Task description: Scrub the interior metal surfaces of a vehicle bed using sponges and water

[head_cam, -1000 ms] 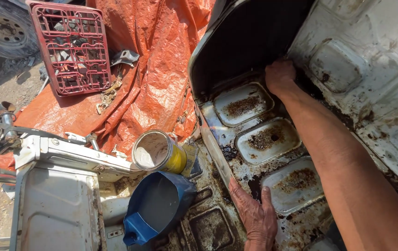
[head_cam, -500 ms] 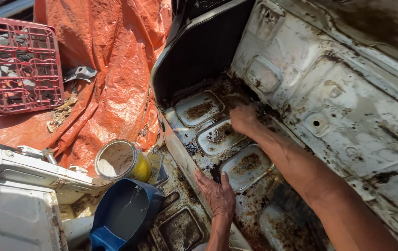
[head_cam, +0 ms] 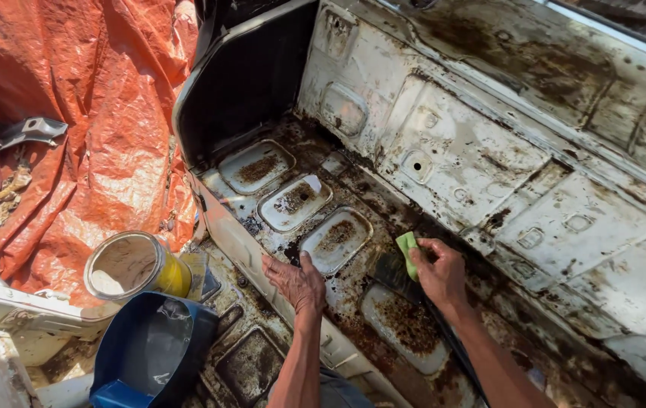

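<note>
The blue tub and paint can sit nearest. The left hand rests flat, fingers spread, on the panel's rusty edge. The right hand, a moment ago empty and deep in the corner, now sits closed around a green sponge on the grimy floor, so scrubbing looks underway.
</note>
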